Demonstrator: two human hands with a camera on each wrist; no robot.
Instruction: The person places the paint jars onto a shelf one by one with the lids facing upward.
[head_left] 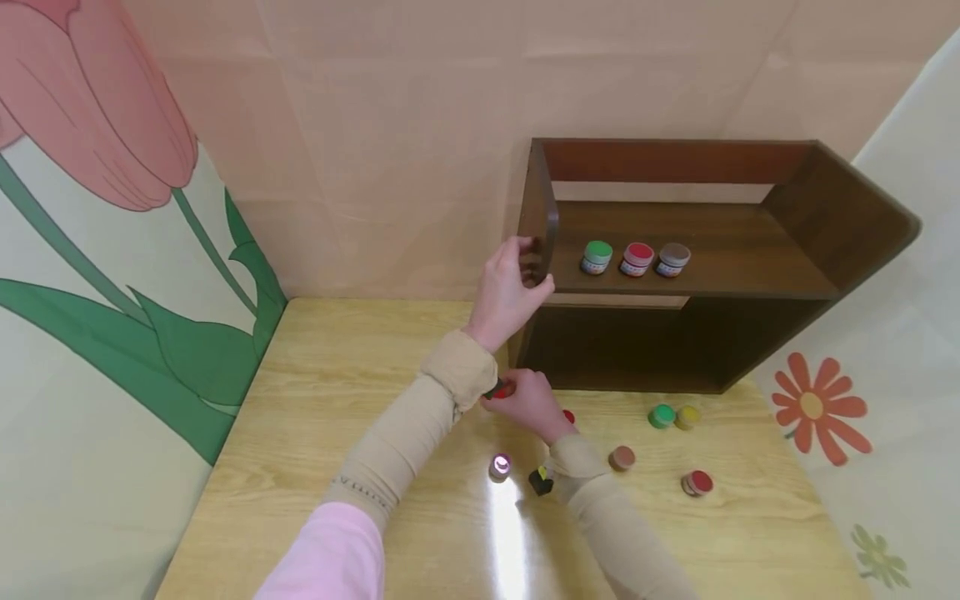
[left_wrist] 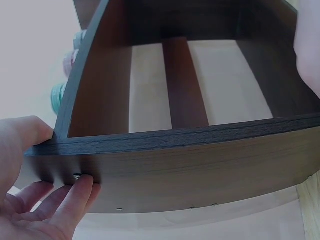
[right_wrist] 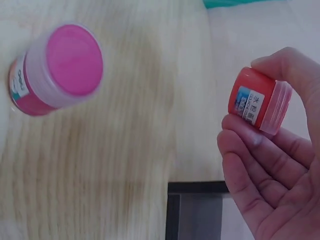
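My left hand [head_left: 508,296] holds the left side panel [left_wrist: 175,170] of a dark brown wooden shelf, its thumb on the front edge and its fingers against the outer face. Low beside that panel, my right hand [head_left: 531,406] pinches a small orange-red paint jar [right_wrist: 254,100] between thumb and fingers. The jar has a clear lid and is tilted in the grip. On the shelf's upper board stand three paint jars: a green one [head_left: 597,257], a red one [head_left: 637,259] and a brown one [head_left: 672,259].
On the wooden table stand a magenta-lidded jar [right_wrist: 75,60], a black-and-yellow item [head_left: 541,480], a brown jar [head_left: 622,457], a dark red jar [head_left: 697,482], a green jar [head_left: 662,416] and a yellow jar [head_left: 687,417]. A red lid [head_left: 568,416] shows partly behind my right wrist.
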